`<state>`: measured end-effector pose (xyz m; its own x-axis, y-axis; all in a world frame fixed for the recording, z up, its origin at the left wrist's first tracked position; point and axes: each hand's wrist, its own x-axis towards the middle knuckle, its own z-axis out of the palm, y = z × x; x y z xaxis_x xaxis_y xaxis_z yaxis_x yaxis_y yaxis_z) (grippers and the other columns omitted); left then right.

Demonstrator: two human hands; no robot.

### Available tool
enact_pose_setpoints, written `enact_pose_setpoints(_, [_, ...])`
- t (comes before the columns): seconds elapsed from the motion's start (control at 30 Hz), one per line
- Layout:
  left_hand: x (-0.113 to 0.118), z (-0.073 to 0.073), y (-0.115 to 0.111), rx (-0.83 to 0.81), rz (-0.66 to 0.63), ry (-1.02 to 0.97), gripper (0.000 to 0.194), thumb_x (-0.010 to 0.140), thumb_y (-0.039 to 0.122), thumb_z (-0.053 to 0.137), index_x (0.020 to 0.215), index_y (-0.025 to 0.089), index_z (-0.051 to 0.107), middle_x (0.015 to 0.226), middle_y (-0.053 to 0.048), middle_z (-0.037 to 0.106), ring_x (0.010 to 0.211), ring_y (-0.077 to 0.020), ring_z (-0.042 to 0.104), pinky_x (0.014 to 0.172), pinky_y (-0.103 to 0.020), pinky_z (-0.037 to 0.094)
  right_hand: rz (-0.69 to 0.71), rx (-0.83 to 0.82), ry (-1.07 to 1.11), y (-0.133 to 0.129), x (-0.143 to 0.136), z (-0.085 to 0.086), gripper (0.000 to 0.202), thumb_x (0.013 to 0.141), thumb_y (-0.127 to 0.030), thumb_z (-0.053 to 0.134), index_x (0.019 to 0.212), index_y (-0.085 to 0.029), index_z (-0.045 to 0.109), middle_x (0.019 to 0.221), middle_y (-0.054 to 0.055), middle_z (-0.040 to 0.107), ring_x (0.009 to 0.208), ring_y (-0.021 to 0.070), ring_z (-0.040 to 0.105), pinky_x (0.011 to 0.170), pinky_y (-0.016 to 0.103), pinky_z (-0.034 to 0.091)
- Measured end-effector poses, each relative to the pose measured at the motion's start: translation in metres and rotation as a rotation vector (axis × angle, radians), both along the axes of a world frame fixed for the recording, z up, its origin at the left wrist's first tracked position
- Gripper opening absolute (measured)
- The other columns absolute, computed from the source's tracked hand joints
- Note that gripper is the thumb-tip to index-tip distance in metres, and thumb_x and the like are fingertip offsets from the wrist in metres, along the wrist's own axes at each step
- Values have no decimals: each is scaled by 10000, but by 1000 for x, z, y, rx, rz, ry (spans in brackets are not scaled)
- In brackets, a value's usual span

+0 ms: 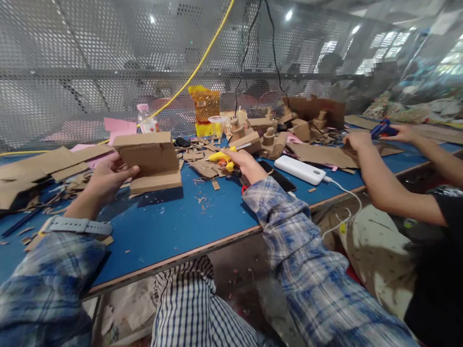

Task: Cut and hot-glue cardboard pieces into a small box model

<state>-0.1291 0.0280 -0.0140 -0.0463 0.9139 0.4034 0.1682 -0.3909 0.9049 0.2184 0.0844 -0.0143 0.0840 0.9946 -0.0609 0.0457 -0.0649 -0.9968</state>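
My left hand [111, 177] grips the left edge of a folded cardboard piece [148, 157], thumb in front and fingers behind. The piece is held upright above the blue table, with a lower flap bent toward me. To its right, my right hand [245, 164] is closed around a yellow glue gun [224, 157], whose nozzle points left toward the cardboard but stays apart from it. Part of the gun's handle is hidden by my fingers. Small cardboard scraps [204, 168] lie under and around the nozzle.
A white power bank [300, 170] with a cable and a dark phone [279, 178] lie right of my hand. Cardboard sheets [30, 173] cover the left side; cardboard parts [273, 139] stand behind. At right, a co-worker's hands [359, 139] hold a blue tool [383, 129].
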Motion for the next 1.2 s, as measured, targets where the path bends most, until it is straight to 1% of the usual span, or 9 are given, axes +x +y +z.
enact_pose_setpoints(0.1, [8,5,-5,93,35,92,691,472,362,966,1082,178,701,1128,-97,755,1071,-243,701,1099,-492,508,-29,148,-227,-3,6,-6,206,912,-305,667,776,-150,665,704,51,713,664,162,670,633,251,525])
enact_pose_setpoints(0.27, [23,10,-17,137,51,122,602,493,347,937,1021,162,713,1067,-95,758,984,-238,715,1047,-528,543,-75,489,-690,-6,10,-4,219,937,-295,599,899,-126,733,997,160,758,1070,296,696,995,417,514])
enact_pose_setpoints(0.4, [35,18,-30,84,37,111,598,532,440,924,1023,148,747,1061,-110,768,920,-219,715,931,-437,602,46,883,-557,-7,12,4,325,992,-231,455,1223,-212,682,1316,92,682,1300,224,592,1162,432,419])
enact_pose_setpoints(0.53, [41,22,-38,3,-10,97,577,528,481,921,983,162,767,996,-80,778,817,-183,699,803,-345,605,225,1022,-433,-25,2,12,357,1011,-233,399,1264,-257,650,1363,43,663,1364,193,542,1219,443,358])
enact_pose_setpoints(0.7, [43,23,-43,149,74,224,570,543,412,906,1037,167,765,1004,-53,757,819,-171,668,786,-329,559,281,944,-426,-60,-17,21,437,980,-122,349,1320,-252,590,1345,46,673,1313,170,582,1154,393,428])
enact_pose_setpoints(0.87, [41,27,-45,346,256,303,503,595,429,853,1020,172,770,931,-22,716,808,-172,620,677,-296,512,-55,697,-775,-51,2,21,335,925,-81,441,1134,-195,676,1250,103,699,1226,242,617,1055,384,480])
enact_pose_setpoints(0.97, [38,27,-42,350,341,345,521,606,457,830,1035,168,765,914,-13,701,806,-171,609,669,-296,497,-202,319,-995,-35,20,12,190,912,-180,587,1051,-110,696,1126,217,723,1111,329,665,944,408,507])
enact_pose_setpoints(1.03, [37,26,-41,354,342,374,502,616,459,817,1014,160,758,909,-16,697,818,-175,608,674,-298,495,-165,181,-1086,-29,28,5,220,888,-245,672,1037,-87,704,1129,256,720,1091,354,673,905,399,503])
enact_pose_setpoints(1.2, [32,24,-38,353,332,426,459,657,485,776,954,138,727,853,-5,647,797,-161,590,683,-295,476,16,243,-1117,-29,37,0,180,842,-273,756,970,-148,734,1094,170,746,1034,290,697,880,343,493])
